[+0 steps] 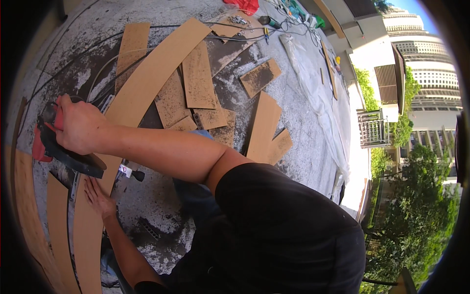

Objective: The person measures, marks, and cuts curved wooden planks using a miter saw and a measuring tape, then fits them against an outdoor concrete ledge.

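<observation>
My right hand (81, 126) is wrapped round the red handle of a miter saw (68, 159) with a dark curved blade guard. The saw head sits over a long tan plank (142, 85), which runs from the lower left to the upper middle; the cut line is hidden under the guard. Close below the guard, my left hand (100, 198) lies on the same plank with its fingers stretched out. A black knob (139, 175) sticks out beside the plank near the saw.
Several dusty board offcuts (198, 78) lie on the stained concrete floor, with another pale offcut (264, 125) nearer me. Black cables (161, 25) cross the floor. More planks (58, 215) lie at the left. Plastic sheeting (313, 103) stretches along the right; a red bag (242, 5) is far off.
</observation>
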`<state>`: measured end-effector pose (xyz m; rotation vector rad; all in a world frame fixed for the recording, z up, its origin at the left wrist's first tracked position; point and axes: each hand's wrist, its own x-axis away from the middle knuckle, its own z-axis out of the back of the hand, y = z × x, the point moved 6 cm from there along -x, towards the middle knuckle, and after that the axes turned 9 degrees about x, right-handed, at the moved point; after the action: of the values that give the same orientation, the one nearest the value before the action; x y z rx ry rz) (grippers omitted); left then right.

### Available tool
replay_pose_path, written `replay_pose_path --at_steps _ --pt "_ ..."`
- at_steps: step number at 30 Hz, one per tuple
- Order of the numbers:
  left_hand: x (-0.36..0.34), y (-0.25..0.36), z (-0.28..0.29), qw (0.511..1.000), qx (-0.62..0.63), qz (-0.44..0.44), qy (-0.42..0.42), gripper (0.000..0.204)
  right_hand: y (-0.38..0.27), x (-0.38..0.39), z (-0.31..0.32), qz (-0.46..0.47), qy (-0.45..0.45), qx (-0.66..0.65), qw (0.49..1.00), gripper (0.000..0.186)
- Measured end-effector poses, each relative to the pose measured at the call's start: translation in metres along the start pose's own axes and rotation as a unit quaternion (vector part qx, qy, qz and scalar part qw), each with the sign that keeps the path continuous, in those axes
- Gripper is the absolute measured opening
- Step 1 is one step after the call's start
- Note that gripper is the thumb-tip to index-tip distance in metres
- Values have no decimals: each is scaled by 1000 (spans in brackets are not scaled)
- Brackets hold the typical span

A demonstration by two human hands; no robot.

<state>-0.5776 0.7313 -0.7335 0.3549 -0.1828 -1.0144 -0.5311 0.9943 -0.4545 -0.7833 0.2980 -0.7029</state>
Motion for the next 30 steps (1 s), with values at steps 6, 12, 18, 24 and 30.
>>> replay_pose_path --at_steps 6,12,18,24,30 --pt "-1 -1 -3 1000 -8 4 -5 106 0 0 2 -8 -6 3 1000 62" --pt "-1 3 0 1000 -1 10 -9 105 1 0 1 0 -6 0 1000 62" --pt "-1 2 0 1000 -2 10 -3 102 0 -1 1 4 -4 -1 1000 62" --pt "-1 1 -1 1000 -2 -1 8 99 0 0 2 10 0 -6 1000 61" --pt "-1 1 -2 1000 8 -1 7 99 1 -1 1 11 -1 -8 1000 64"
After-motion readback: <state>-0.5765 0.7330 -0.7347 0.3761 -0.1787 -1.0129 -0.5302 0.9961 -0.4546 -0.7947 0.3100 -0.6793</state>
